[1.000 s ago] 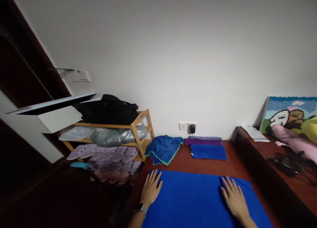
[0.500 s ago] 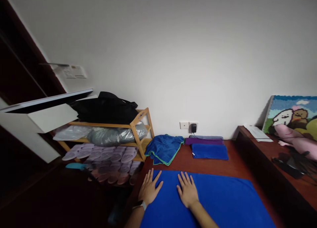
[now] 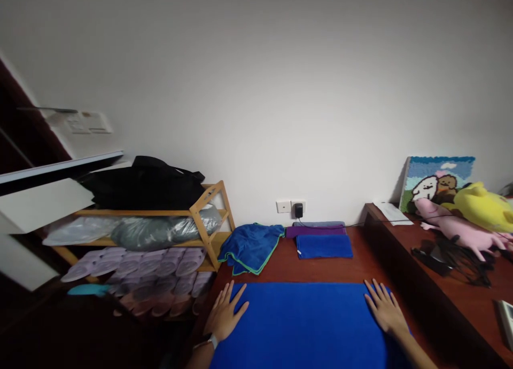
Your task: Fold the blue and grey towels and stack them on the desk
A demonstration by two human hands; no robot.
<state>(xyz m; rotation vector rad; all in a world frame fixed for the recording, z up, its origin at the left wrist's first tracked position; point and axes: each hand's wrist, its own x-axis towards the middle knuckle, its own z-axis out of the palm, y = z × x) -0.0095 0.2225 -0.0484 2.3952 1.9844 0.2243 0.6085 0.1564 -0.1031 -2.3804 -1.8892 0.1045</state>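
Observation:
A large blue cloth [image 3: 300, 326] lies spread flat on the reddish-brown wooden tabletop [image 3: 276, 267], its near part running out of the picture. My left hand [image 3: 225, 313], with a watch on the wrist, rests with fingers spread on the cloth's far left corner. On the far right corner lies my right hand [image 3: 385, 307], its fingers also stretched out. Behind the cloth are a crumpled blue cloth with green edging [image 3: 252, 246] and a folded blue cloth [image 3: 324, 246]. Purple and grey folded cloths [image 3: 316, 230] lie against the wall.
A wooden rack [image 3: 208, 225] on the left holds a black bag [image 3: 144, 185], plastic-wrapped items and several lilac slippers [image 3: 152, 262]. To the right, a raised ledge [image 3: 444, 238] bears plush toys [image 3: 452, 225], a picture [image 3: 436, 179] and dark cables. A black plug [image 3: 298, 210] sits in the wall socket.
My right hand has slid right across the cloth to its far right corner, and the cloth's far edge now lies straighter. My left hand stays at the left corner. The view has turned slightly right.

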